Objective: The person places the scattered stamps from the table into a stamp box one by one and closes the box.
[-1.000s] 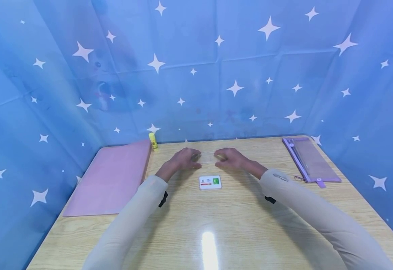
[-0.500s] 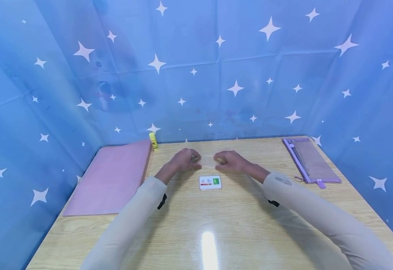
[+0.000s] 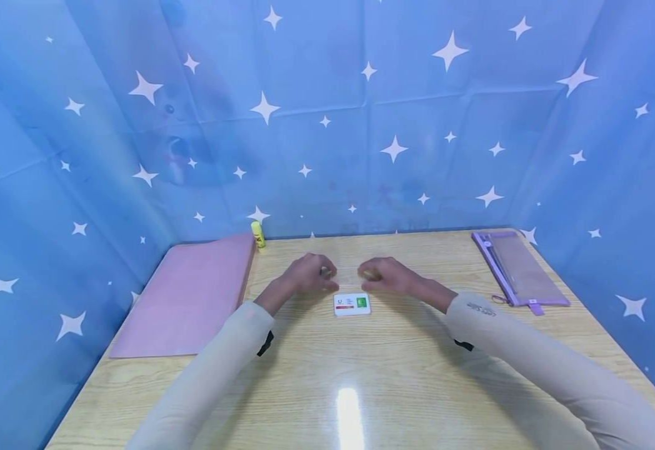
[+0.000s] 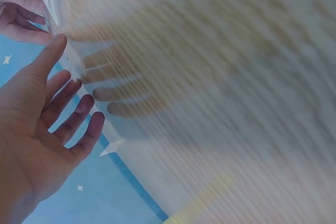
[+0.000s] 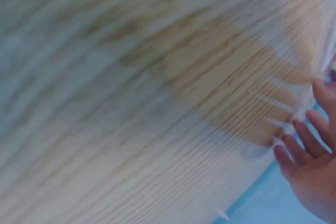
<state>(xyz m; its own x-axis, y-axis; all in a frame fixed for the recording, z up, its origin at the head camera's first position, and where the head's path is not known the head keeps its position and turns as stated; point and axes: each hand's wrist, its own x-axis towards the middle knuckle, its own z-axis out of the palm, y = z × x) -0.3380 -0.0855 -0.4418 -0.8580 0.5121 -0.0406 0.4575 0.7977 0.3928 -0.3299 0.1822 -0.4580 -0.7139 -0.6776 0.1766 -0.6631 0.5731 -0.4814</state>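
Observation:
In the head view, my left hand and right hand face each other near the back of the table. Between them is a faint clear rectangular plastic piece. Each hand holds one end, its thumb at the near edge and its fingers at the far edge. A flat card with a green square and a red stripe lies just in front. The left wrist view shows the left hand with its fingertips at the table surface. Partly cut off by the frame, the right hand appears in the right wrist view.
On the left lies a large pink folder, with a yellow glue stick standing by its back corner. A purple zip pouch lies at the right edge. Behind the wooden table hangs a blue starry curtain.
Both hands have come slightly nearer the viewer with the clear piece, closing on the card. The head view has shifted a little. The folder, pouch and glue stick stay put.

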